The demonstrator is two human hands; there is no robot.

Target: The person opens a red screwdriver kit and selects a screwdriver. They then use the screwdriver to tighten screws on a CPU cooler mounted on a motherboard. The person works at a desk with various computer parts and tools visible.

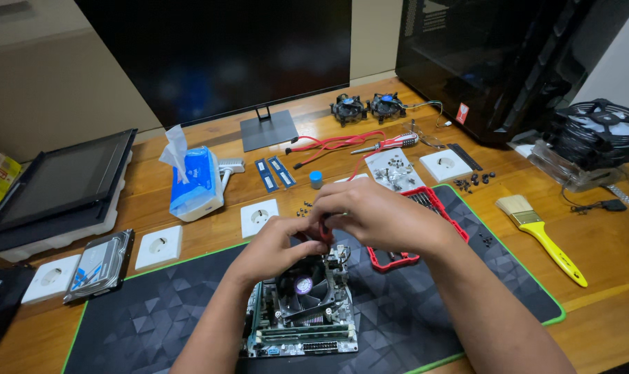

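We took this for a home computer-repair bench, a hobbyist's desk rather than a shop. A wooden desk [605, 256] carried a black desk mat with green edging [155, 318], with a motherboard and its CPU cooler fan [302, 305] on it. Around it lay two spare cooler fans [367, 107], RAM sticks [273, 173], a hard drive [101, 266], loose screws [395, 171], a red screwdriver bit case [425, 228], a yellow-handled brush [542, 237] and white wall sockets [159, 246]. A monitor [217, 55] and black PC tower case [494, 62] stood behind.
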